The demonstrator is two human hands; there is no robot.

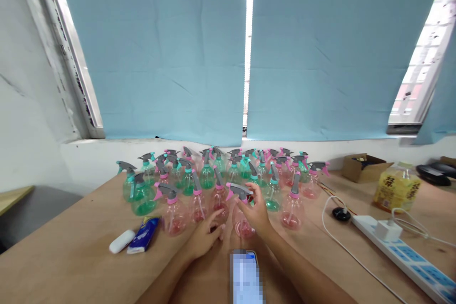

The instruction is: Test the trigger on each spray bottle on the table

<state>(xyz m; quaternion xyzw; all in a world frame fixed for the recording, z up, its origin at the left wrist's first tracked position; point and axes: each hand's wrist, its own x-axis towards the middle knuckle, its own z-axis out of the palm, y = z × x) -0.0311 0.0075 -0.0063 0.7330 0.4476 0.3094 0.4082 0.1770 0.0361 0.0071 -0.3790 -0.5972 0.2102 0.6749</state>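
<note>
My right hand (257, 209) has its thumb and fingers around the grey and pink head of a pink spray bottle (242, 225), which stands upright on the table in the front row. My left hand (207, 233) rests low over the table with its fingers apart, just in front of another pink spray bottle (220, 197); whether the fingertips touch it I cannot tell. To the left stand two more pink spray bottles (174, 218). Another pink spray bottle (291, 211) is on the right. Several green and pink spray bottles (207, 175) crowd behind.
A phone (245, 278) lies at the front edge. On the left are a white oblong object (121, 241) and a blue packet (144, 235). To the right are a power strip (409, 256), a black mouse-like object (341, 213), cables, a yellow jug (396, 187) and a cardboard box (365, 168).
</note>
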